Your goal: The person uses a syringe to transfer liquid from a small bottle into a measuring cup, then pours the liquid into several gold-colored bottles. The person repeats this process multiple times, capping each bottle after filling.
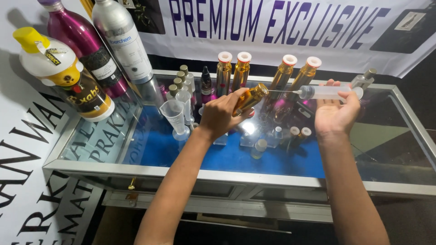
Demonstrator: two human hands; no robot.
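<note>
My left hand [221,115] grips a small gold bottle [251,97], tilted with its mouth toward the right. In my right hand [335,113] lies a clear plastic syringe [329,92], held level, its thin needle reaching left to the bottle's mouth. Both hands hover over a glass-topped display case [254,177] with a blue lining. Behind them stand several upright gold bottles [223,72] with white and red caps.
A clear measuring cylinder [175,119] and small glass vials stand on the case left of my left hand. Large bottles lean at the left: a white and yellow one [63,75], a magenta one [84,41], a silver one [122,41]. A banner hangs behind.
</note>
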